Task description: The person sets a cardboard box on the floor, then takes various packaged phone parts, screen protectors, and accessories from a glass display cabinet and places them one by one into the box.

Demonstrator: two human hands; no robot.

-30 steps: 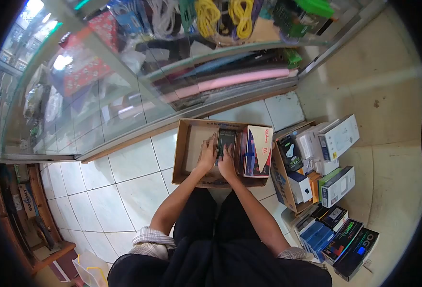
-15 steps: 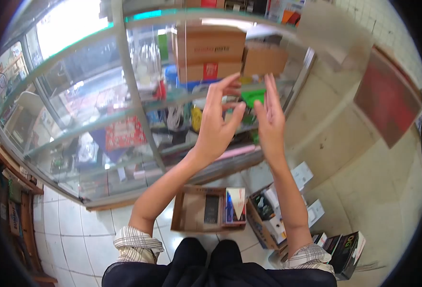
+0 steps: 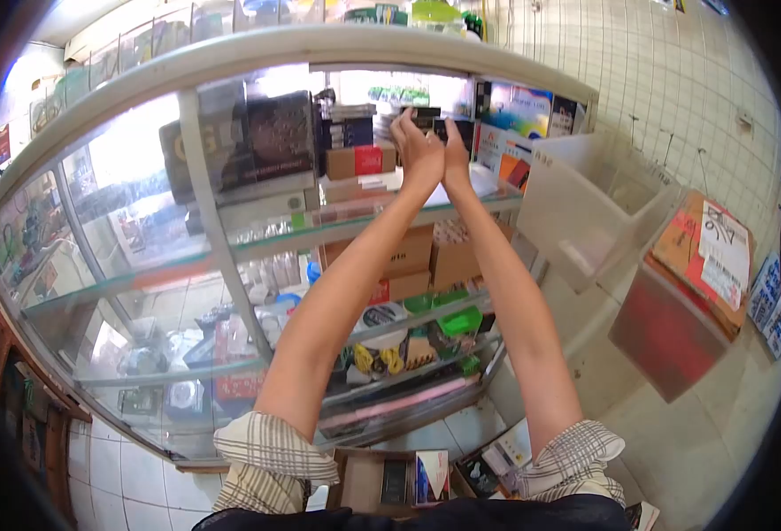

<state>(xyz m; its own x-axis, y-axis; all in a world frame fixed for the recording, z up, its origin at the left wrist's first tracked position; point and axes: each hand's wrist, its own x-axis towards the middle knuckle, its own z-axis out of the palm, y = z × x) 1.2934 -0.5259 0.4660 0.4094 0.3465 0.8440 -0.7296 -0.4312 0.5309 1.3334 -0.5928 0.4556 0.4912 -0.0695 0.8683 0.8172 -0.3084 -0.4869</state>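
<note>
A: What sits left on the glass cabinet's (image 3: 390, 37) upper shelf?

B: Large dark box (image 3: 280, 142), printed face outward. Next along the cabinet shelf: stack of small boxes (image 3: 348, 124), then a brown box (image 3: 342, 163) with a red label, at the cabinet's middle.

A: And low down?

B: Open carton (image 3: 346, 478) on the floor, in front of the cabinet. Flat dark box (image 3: 396, 482) inside it, plus a white-and-blue box (image 3: 431, 473) on its right.

A: Left hand?

B: Left hand (image 3: 420, 152) is raised at the cabinet's upper shelf, right of middle. Its fingers are bent and a bit spread. Dark boxes (image 3: 426, 112) at the fingertips, on that same cabinet shelf. Pinching them or only near: can't tell, too small.

A: Right hand?

B: Right hand (image 3: 457, 159), same cabinet shelf, just beside the left; the heels of both hands meet in view. Fingers upright, close together, more of the dark boxes right behind them. Can't tell if they grip.

A: Further right?

B: Multicoloured box (image 3: 525, 111) at the right end of the cabinet's upper shelf. Translucent bin (image 3: 554, 208) just right of the cabinet, tilted in view. Brown-and-red carton (image 3: 669, 323) farther right of the cabinet, white labels on top.
</note>
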